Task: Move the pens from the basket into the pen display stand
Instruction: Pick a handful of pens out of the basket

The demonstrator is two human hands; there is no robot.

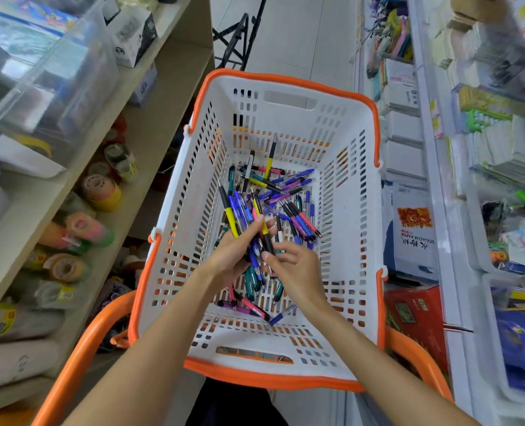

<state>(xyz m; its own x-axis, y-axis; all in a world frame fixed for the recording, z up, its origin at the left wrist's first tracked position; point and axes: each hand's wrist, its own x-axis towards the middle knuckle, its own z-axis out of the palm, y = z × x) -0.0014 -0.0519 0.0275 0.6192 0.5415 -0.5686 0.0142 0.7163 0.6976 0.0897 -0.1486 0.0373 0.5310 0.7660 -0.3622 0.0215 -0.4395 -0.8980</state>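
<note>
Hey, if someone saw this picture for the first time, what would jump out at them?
First, the white basket with its orange rim, filling the middle of the view, with a jumble of colourful pens on its floor. Next, the two hands inside it: the left hand grips a bundle of pens while the right hand pinches one of them. Rolls of tape line the shelf at left.

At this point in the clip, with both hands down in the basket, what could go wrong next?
1. The left hand grips a loose, splayed bundle of pens; one may slip out when it lifts.
2. The right hand pinches only the bundle's lower ends, so tugging could scatter it.
3. The basket has slotted walls and floor; a dropped pen might poke through a slot.
</note>
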